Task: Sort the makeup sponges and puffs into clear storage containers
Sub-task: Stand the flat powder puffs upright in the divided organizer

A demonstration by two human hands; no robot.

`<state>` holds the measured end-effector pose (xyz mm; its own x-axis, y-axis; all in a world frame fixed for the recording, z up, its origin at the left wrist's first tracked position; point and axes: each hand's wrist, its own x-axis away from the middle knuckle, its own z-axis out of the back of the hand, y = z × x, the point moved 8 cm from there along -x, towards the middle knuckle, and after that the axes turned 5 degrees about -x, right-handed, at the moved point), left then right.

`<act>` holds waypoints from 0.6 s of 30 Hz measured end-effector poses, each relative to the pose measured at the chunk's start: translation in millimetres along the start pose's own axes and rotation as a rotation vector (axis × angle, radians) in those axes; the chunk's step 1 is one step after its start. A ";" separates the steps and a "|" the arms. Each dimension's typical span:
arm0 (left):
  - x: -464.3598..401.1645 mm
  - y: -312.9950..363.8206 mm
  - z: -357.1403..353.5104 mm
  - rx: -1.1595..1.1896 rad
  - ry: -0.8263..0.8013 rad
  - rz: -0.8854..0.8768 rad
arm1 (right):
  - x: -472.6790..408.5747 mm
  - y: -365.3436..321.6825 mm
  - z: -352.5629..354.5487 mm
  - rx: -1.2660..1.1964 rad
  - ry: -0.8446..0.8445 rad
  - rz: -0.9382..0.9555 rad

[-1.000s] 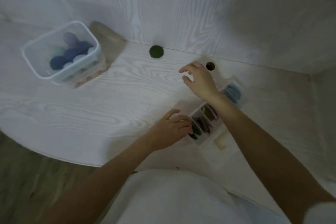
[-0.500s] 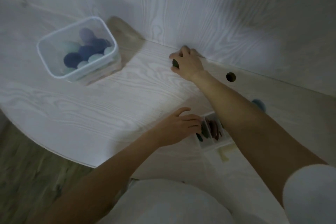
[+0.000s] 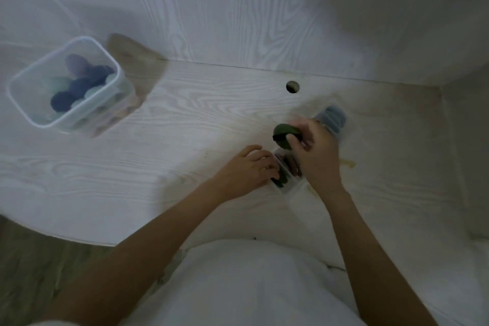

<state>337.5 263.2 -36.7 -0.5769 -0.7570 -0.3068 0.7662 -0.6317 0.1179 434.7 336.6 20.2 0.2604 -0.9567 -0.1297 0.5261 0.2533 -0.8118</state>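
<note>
Square clear tub (image 3: 116, 79) of blue sponges far left on tabletop (image 3: 185, 124). Left hand (image 3: 246, 169) resting, fingers curled against divided clear organizer (image 3: 287, 188). Right hand (image 3: 315, 151) pinching dark green puff (image 3: 284, 133) above organizer.

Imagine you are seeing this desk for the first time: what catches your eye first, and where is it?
The right hand draws the eye first, holding a dark green round puff in its grip above the divided clear organizer near the desk's middle. The left hand rests on that organizer's near end. Far left stands a clear tub of blue and pale green sponges.
</note>
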 end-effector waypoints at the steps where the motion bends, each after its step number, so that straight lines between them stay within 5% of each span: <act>1: -4.1 8.8 -0.6 0.007 -0.009 -0.008 | 17.4 6.5 10.8 0.028 0.030 -0.021; 6: -18.5 36.7 -6.9 -0.005 -0.086 -0.013 | 78.1 32.6 31.1 0.030 0.130 -0.161; 18: -17.4 45.2 -0.2 -0.028 0.040 -0.008 | 84.8 33.9 9.2 0.611 0.050 0.109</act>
<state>382.2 247.9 -26.2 -0.5720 -0.7440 -0.3453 0.7693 -0.6327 0.0889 482.1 265.3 -13.1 0.3083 -0.9224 -0.2324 0.8705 0.3721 -0.3221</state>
